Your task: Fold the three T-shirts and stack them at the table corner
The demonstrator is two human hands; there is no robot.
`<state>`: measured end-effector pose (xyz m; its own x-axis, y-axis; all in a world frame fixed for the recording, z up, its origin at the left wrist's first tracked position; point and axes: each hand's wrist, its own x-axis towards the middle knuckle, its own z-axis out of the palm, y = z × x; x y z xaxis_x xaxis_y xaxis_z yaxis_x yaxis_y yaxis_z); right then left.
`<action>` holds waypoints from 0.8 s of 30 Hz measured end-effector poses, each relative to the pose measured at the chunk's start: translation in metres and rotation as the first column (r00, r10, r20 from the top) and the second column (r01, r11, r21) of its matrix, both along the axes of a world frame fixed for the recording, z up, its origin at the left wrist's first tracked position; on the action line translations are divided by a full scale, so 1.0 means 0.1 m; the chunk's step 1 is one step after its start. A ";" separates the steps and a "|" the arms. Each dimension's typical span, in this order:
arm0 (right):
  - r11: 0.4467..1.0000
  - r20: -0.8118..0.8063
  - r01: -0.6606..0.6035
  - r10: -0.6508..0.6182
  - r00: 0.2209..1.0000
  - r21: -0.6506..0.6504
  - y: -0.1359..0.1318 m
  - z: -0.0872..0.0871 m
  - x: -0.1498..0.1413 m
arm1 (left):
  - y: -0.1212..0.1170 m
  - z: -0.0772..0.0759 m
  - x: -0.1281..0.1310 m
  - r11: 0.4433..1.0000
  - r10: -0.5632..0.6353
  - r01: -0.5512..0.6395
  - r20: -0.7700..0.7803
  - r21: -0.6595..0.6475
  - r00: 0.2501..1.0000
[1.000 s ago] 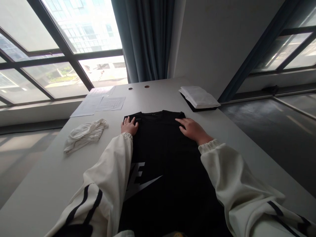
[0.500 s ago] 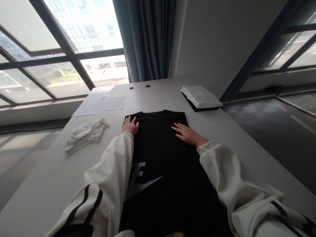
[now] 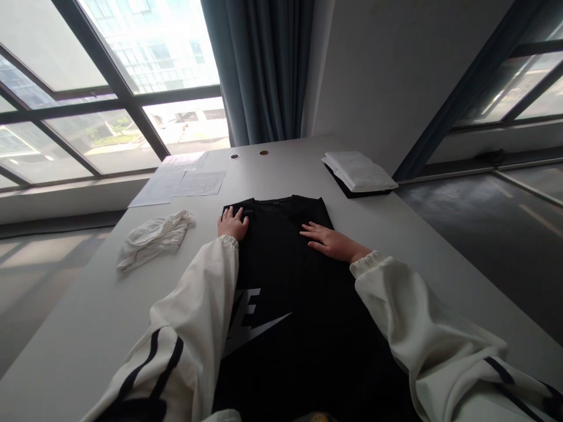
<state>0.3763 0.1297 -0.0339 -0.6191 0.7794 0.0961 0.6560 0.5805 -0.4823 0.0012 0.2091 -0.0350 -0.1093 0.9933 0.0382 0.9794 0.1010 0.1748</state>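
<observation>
A black T-shirt (image 3: 308, 293) with a pale printed logo lies spread on the white table (image 3: 440, 281), its neckline at the far end. My left hand (image 3: 233, 224) rests on its upper left shoulder, fingers spread on the cloth. On the upper right part of the shirt lies my right hand (image 3: 332, 241), flat, with its fingers stretched toward the middle. Both arms are in cream sleeves with dark stripes. The shirt's near end is dark and partly cut off by the frame.
To the left sits a crumpled white cloth (image 3: 156, 237). Behind it are several sheets of paper (image 3: 200, 183). A folded white cloth-like bundle (image 3: 360, 172) rests on something black at the back right. Two round holes (image 3: 234, 157) mark the table's far end, before a blue curtain (image 3: 264, 70).
My right hand has slid inward and slightly nearer from the right shoulder edge, flattening onto the shirt. The shirt's right shoulder corner now shows uncovered. My left hand has stayed in place.
</observation>
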 end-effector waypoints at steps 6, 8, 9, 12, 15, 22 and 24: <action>0.904 0.020 0.381 -0.392 0.920 0.196 0.13 -0.10 0.15 | 0.00 0.01 0.00 1.000 -0.008 0.008 0.011 -0.001 1.000; 0.862 0.142 0.478 -0.501 0.854 0.168 0.20 -0.18 0.22 | 0.00 0.00 0.00 1.000 -0.013 0.013 0.012 0.005 1.000; 0.847 0.197 0.509 -0.531 0.824 0.153 0.23 -0.23 0.25 | 0.00 0.00 -0.01 1.000 -0.012 0.012 0.013 0.008 1.000; 0.830 0.264 0.540 -0.557 0.788 0.139 0.29 -0.33 0.32 | 0.00 -0.02 -0.01 1.000 -0.008 0.008 0.017 0.016 1.000; 0.835 0.254 0.532 -0.550 0.795 0.141 0.35 -0.38 0.38 | 0.00 -0.03 -0.01 1.000 -0.011 0.010 0.025 0.028 1.000; 0.858 0.080 0.475 -0.497 0.864 0.193 0.59 -0.33 0.50 | -0.14 0.01 0.05 0.953 -0.007 0.009 -0.008 0.303 1.000; 0.875 0.104 0.430 -0.460 0.882 0.223 0.67 -0.31 0.50 | -0.18 0.03 0.06 0.966 -0.030 0.034 -0.022 0.258 0.999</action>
<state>0.4264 0.1967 -0.0651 -0.2292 0.9521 0.2025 0.9216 0.2792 -0.2696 0.0069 0.1908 -0.0317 -0.0744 0.9524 0.2955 0.9845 0.0230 0.1737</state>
